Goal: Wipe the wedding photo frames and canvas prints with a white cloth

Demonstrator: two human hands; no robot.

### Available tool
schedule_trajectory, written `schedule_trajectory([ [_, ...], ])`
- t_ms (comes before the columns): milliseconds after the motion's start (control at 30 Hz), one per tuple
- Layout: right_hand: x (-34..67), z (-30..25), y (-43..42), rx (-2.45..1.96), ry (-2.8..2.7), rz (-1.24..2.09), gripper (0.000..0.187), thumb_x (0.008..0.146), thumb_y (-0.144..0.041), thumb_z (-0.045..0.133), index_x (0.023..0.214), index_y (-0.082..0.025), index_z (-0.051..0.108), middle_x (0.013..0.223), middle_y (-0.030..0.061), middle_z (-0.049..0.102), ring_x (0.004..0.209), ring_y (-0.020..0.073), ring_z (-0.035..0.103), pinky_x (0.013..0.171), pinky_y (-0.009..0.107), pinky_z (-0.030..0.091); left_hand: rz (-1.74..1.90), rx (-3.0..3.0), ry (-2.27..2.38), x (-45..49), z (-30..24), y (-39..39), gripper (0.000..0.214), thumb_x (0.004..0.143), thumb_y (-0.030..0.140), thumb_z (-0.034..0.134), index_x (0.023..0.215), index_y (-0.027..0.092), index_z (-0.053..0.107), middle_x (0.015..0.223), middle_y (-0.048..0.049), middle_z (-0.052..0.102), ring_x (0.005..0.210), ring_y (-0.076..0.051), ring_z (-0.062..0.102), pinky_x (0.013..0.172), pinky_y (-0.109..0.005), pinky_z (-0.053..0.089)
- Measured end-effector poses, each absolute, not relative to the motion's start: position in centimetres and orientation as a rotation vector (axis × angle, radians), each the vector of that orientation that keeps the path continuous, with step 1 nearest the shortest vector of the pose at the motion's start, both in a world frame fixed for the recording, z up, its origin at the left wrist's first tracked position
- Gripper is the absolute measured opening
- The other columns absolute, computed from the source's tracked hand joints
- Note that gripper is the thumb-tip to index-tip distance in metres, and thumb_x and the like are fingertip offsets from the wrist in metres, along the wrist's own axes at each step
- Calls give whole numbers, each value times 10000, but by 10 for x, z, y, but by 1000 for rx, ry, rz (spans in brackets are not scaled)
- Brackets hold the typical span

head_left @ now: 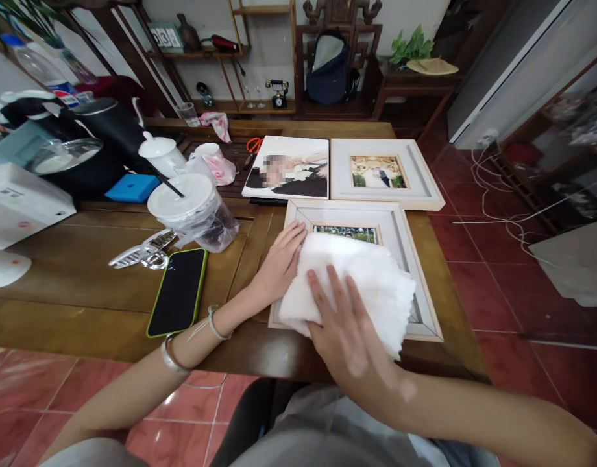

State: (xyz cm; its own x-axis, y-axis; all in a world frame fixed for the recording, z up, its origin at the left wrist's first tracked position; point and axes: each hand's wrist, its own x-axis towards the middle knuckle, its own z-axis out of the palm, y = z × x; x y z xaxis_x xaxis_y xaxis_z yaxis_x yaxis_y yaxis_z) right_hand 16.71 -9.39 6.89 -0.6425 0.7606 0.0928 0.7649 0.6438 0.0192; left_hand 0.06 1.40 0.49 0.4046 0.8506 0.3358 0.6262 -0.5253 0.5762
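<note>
A picture frame (415, 259) with a pale wooden border lies flat at the table's front edge, a small outdoor photo (347, 232) in its middle. Spread over its lower part is a white cloth (361, 279), which hides much of the frame. My right hand (344, 324) presses down on the cloth with its fingers spread. At the frame's upper left corner rests my left hand (281, 263), fingers stretched out along the border. Just behind lie a second frame (340, 191) with a wedding photo and a larger picture panel (289, 167).
On the wooden table (94, 285), a phone (178, 292) in a green case, a hair claw clip (145, 250) and a bagged cup with straw (191, 204) lie to the left. Beyond them stand a white teapot (161, 154) and a black kettle (108, 130). Orange scissors (253, 145) lie behind.
</note>
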Motion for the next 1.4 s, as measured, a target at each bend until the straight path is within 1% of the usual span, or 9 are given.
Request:
schedule_trajectory([
  [233, 168, 69, -86, -1339, -2770, -16, 350, 928, -250, 473, 1246, -207, 612, 1500, 69, 362, 1384, 349, 244, 1133, 506, 324, 862, 2313, 1283, 1, 6, 14, 436, 1009, 297, 266, 1345, 105, 468, 1444, -149, 458, 1414, -221, 305, 1169, -484, 278],
  [433, 216, 64, -86, -1240, -2754, -82, 161, 823, -168, 592, 773, -193, 743, 1434, 112, 458, 1307, 419, 397, 1019, 623, 416, 840, 2305, 1288, 2, 9, 14, 420, 999, 295, 316, 1353, 142, 481, 1445, -132, 464, 1411, -249, 313, 1157, -530, 276],
  [633, 294, 85, -92, -1301, -2757, -105, 388, 691, 30, 415, 699, -223, 709, 1451, 23, 452, 1356, 339, 359, 1035, 605, 410, 841, 2299, 1285, 1, 8, 13, 425, 993, 271, 328, 1366, 129, 474, 1453, -141, 452, 1417, -252, 300, 1158, -521, 274],
  [733, 323, 91, -89, -1283, -2733, -3, 419, 734, 8, 382, 780, -270, 692, 1468, -35, 422, 1356, 281, 371, 1049, 530, 435, 855, 2303, 1275, 2, 8, 14, 422, 991, 264, 330, 1373, 150, 467, 1456, -134, 450, 1416, -254, 303, 1152, -540, 275],
  [800, 330, 94, -89, -1429, -2639, 11, 421, 781, -36, 379, 930, -291, 679, 1462, -6, 433, 1306, 288, 445, 1008, 501, 478, 854, 2301, 1276, 2, 8, 13, 422, 990, 265, 332, 1373, 152, 468, 1455, -134, 450, 1415, -256, 304, 1151, -541, 276],
  [900, 318, 93, -93, -1587, -2559, -166, 422, 783, -67, 399, 1067, -253, 650, 1333, 121, 561, 1181, 333, 563, 947, 523, 513, 837, 2299, 1294, 3, 9, 13, 425, 992, 273, 329, 1364, 130, 475, 1452, -143, 452, 1416, -255, 303, 1156, -528, 271],
  [1033, 276, 88, -109, -1400, -2676, -284, 362, 684, -59, 442, 879, -194, 715, 1178, 188, 653, 1135, 384, 587, 913, 582, 509, 814, 2296, 1317, 4, 10, 12, 437, 996, 288, 313, 1368, 117, 467, 1459, -155, 439, 1421, -255, 289, 1158, -518, 269],
  [1167, 247, 82, -116, -1440, -2631, -238, 376, 615, -31, 459, 857, -120, 733, 1120, 258, 661, 1073, 412, 617, 783, 500, 579, 827, 2295, 1322, 5, 11, 11, 436, 999, 303, 301, 1370, 144, 467, 1461, -138, 439, 1421, -257, 290, 1159, -522, 267],
  [1400, 212, 72, -107, -1231, -2534, -56, 382, 742, -6, 430, 984, -126, 701, 1377, 225, 499, 1328, 372, 382, 985, 534, 471, 853, 2305, 1326, 6, 8, 12, 438, 998, 290, 291, 1365, 129, 469, 1450, -150, 450, 1414, -255, 304, 1158, -522, 271],
])
